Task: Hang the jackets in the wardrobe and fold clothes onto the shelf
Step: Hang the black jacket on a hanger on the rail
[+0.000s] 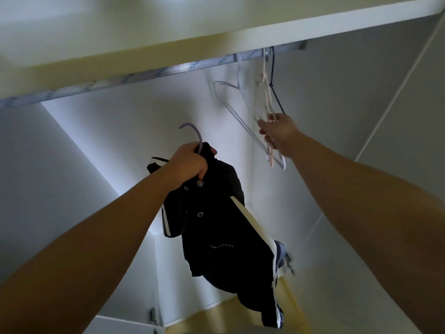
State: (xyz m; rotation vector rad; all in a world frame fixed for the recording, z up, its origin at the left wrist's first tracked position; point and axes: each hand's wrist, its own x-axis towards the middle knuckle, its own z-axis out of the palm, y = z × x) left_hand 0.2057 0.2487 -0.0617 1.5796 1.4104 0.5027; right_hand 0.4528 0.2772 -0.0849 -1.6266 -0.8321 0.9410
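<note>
Left grip: our left hand [190, 165] is clamped round the neck of the purple hanger [193, 132] and the jacket collar together, with the hook standing free above the fist.
Right grip: our right hand [279, 133] curls round the lower bars of the empty hangers [265, 102], which hang bunched near the right end of the rail.
Jacket: the black jacket [216, 232] hangs twisted from our left hand inside the wardrobe opening, below the rail [149, 74] and well apart from it.
Step, as we judge it: we are making room on the rail before we hook the jacket on.
Risk, hook: it faces away from the rail, so lifting without turning the wrist could miss the bar.
Risk, collar: the cloth is bunched in our fist, so letting go could leave the jacket lopsided or let it slide off one shoulder.
Risk, tangle: the gripped hangers cross each other, so a pull could lock them together or lift one off.
Wardrobe: it holds the rail and three or so bare hangers; we see no garment on it.
Shelf: the shelf [216, 22] shows only its underside, so we cannot tell what lies on top.
</note>
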